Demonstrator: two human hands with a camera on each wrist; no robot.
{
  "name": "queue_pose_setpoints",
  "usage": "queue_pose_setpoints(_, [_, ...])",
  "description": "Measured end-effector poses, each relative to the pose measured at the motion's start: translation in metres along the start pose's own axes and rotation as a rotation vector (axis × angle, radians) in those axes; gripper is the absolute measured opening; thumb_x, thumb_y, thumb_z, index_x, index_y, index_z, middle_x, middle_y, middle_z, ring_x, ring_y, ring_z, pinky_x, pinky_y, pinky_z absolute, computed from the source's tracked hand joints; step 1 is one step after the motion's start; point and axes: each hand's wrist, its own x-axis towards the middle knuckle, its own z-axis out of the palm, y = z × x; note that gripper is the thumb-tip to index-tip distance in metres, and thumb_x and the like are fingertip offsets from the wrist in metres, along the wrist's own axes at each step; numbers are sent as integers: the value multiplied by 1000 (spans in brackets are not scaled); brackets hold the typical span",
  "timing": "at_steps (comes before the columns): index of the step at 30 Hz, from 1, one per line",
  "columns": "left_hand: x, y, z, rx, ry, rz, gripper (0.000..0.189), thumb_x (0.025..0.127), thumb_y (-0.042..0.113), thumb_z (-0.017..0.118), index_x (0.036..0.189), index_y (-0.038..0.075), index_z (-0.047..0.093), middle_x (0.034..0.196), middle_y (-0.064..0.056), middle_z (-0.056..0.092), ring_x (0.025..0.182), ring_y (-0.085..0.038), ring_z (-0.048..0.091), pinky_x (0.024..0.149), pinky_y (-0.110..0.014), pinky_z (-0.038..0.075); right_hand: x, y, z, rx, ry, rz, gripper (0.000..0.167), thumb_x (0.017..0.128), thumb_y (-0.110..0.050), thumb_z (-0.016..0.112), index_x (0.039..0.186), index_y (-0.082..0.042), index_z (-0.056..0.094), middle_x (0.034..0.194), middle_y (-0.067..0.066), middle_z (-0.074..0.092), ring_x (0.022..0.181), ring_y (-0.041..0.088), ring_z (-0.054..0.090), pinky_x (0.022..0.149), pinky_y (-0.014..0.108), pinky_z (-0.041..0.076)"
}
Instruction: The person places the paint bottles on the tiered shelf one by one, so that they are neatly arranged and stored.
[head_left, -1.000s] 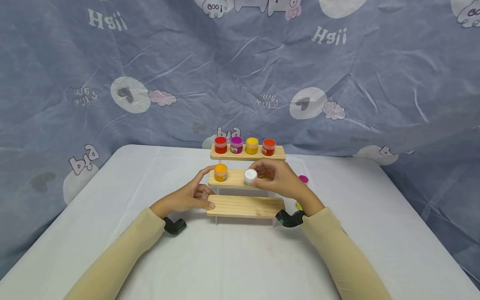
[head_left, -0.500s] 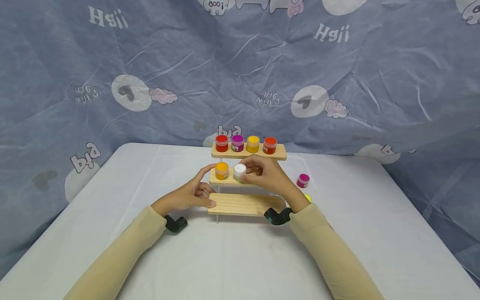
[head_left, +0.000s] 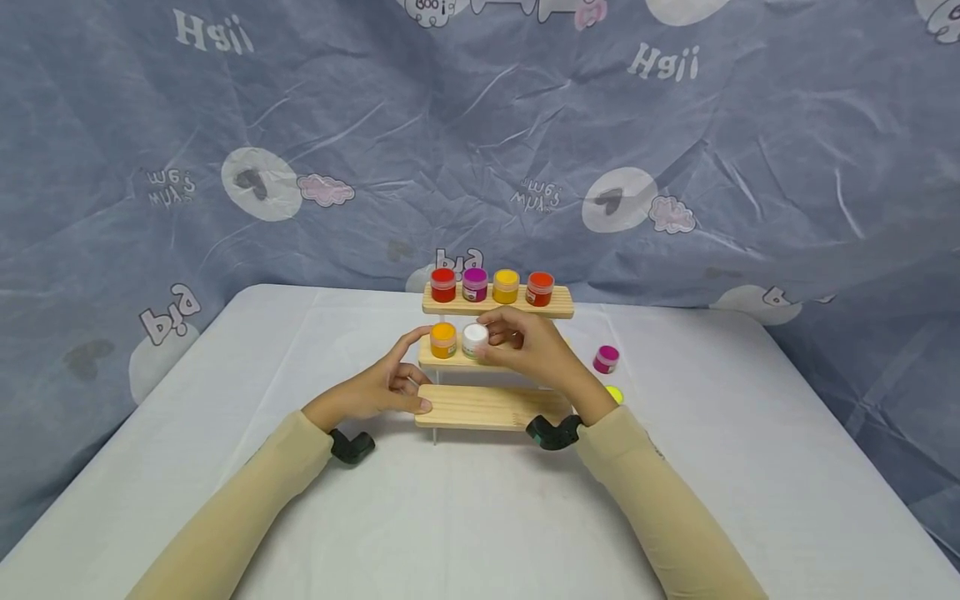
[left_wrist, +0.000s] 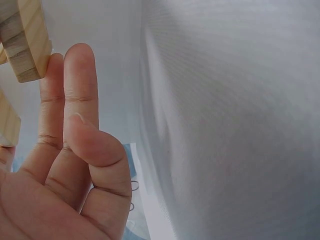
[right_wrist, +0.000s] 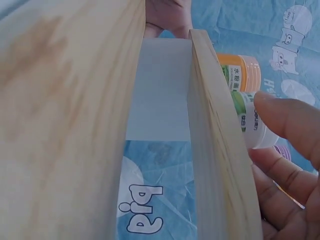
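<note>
A three-tier wooden stand [head_left: 480,407] faces me. My right hand [head_left: 531,343] pinches a small white-lidded paint jar [head_left: 474,338] at the middle shelf, thumb in front and fingers behind. Its label and white body also show in the right wrist view, where my right thumb [right_wrist: 287,117] presses its side. Just left of it sits an orange paint jar [head_left: 442,342] on the same shelf. At the stand's left end, my left hand [head_left: 369,392] spans two tiers: thumb tip on the bottom shelf's corner, index finger by the middle shelf. Two fingers stand straight beside a shelf end [left_wrist: 32,60] in the left wrist view.
Red [head_left: 443,286], purple [head_left: 475,286], yellow [head_left: 506,287] and orange-red [head_left: 540,290] jars line the top shelf. Right of the stand, a magenta jar [head_left: 606,360] and a yellow-lidded one [head_left: 615,395] stand on the white-covered table [head_left: 480,517]. A printed cloth [head_left: 480,150] hangs behind.
My right hand has moved the white jar leftward along the middle shelf, close beside the orange jar. More of the magenta and yellow-lidded jars shows now. The left hand keeps its place.
</note>
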Motion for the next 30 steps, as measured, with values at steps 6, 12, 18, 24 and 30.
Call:
queue_pose_setpoints(6, [2,1,0,8,0,2,113,96,5,82,173,26,3,115,-17,71,89,-25,65,81,-30,51,-3,6,-11,48,-54,-18,43,95,-6,84,134,4,69,118,17,76,105,29,71,89,27,56])
queue_pose_setpoints(12, [3,1,0,3,-6,2,114,95,4,81,174,26,2,115,-17,71,90,-24,66,82,-30,51,-7,14,-23,91,-120,-37,43,96,0,81,136,8,66,125,20,75,110,29,70,95,27,55])
queue_pose_setpoints(18, [2,1,0,18,-1,6,114,96,5,82,174,25,1,116,-17,71,89,-25,65,82,-30,51,-14,20,-35,145,-153,-26,41,96,5,78,134,11,65,126,23,74,110,30,71,96,26,56])
queue_pose_setpoints(24, [0,3,1,13,-1,7,113,96,5,81,173,25,2,117,-19,70,90,-25,65,82,-30,52,-25,21,-48,157,-175,-9,38,96,7,77,132,11,66,126,25,73,111,29,71,95,26,56])
queue_pose_setpoints(30, [1,-1,0,7,-2,9,113,96,4,81,173,26,2,116,-19,70,89,-24,65,80,-29,49,-36,27,-60,176,-191,7,38,97,7,75,133,11,65,128,25,72,110,18,72,98,26,56])
